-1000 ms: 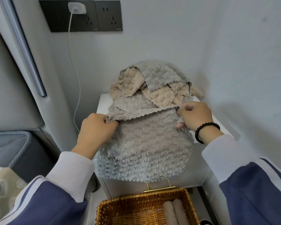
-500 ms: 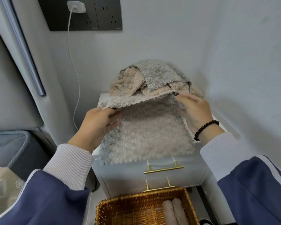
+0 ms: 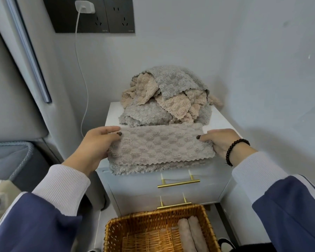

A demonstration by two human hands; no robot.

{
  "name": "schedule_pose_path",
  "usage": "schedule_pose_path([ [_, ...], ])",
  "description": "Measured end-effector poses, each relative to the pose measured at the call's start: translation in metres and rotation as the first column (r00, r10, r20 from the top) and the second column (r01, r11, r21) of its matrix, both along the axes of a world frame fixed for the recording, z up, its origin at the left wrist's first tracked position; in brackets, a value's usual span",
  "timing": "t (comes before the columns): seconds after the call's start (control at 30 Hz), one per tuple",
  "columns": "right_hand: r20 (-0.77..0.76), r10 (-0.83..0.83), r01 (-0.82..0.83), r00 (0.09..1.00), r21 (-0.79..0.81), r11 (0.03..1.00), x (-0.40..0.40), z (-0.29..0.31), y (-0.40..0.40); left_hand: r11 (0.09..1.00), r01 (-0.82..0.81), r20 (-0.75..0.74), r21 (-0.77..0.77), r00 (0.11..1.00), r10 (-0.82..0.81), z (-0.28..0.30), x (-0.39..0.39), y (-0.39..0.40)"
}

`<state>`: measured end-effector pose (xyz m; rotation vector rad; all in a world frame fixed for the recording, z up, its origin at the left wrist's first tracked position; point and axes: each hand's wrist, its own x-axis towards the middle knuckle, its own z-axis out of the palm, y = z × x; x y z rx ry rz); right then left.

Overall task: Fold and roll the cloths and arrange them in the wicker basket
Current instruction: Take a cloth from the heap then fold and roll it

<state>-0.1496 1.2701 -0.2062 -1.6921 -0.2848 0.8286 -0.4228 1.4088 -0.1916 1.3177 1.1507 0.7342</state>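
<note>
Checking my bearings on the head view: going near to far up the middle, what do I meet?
wicker basket holding two rolled cloths → nightstand drawer handles → folded cloth held by both hands → pile of unfolded cloths → wall sockets.

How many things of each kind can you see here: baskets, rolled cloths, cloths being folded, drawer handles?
Wicker basket: 1
Rolled cloths in the basket: 2
Cloth being folded, held by left hand and right hand: 1
Gold drawer handles: 2
Total: 6
</note>
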Motion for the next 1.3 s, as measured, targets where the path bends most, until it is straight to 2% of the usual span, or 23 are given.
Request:
schedule_pose_path([
  [0.13, -0.024, 0.088, -0.090, 0.996, -0.074, 0.993, 0.004, -0.013, 0.000, 0.994, 0.087, -0.122, 0.059, 0.989, -0.079, -0.011, -0.005, -0.002],
  [0.2, 0.077, 0.108, -0.102, 0.991, -0.078, 0.992, 0.001, -0.011, -0.001, 0.984, 0.149, -0.165, 0.093, 0.977, -0.132, -0.015, -0.005, -0.003],
  [0.3, 0.319, 0.174, -0.144, 0.931, -0.116, 0.983, -0.001, -0.011, -0.005, 0.970, 0.210, -0.239, 0.120, 0.955, -0.177, -0.019, -0.003, -0.008],
  [0.53, 0.445, 0.263, -0.229, 0.856, -0.129, 0.965, -0.010, -0.013, -0.009, 0.947, 0.247, -0.340, 0.207, 0.926, -0.167, -0.022, -0.004, -0.010],
  [0.8, 0.458, 0.359, -0.271, 0.813, -0.249, 0.930, -0.001, -0.013, -0.003, 0.956, 0.225, -0.327, 0.187, 0.932, -0.156, -0.025, -0.003, 0.001],
  [0.9, 0.448, 0.364, -0.280, 0.817, -0.244, 0.928, 0.002, -0.011, -0.001, 0.964, 0.195, -0.307, 0.178, 0.942, -0.134, -0.025, -0.002, 0.004],
  [1.13, 0.466, 0.276, -0.250, 0.841, -0.117, 0.961, 0.000, -0.011, 0.009, 0.975, 0.158, -0.244, 0.159, 0.963, -0.117, -0.027, 0.004, 0.010],
  [1.3, 0.368, 0.220, -0.233, 0.903, -0.011, 0.972, -0.002, -0.013, 0.017, 0.973, 0.156, -0.257, 0.168, 0.960, -0.110, -0.028, 0.008, 0.013],
])
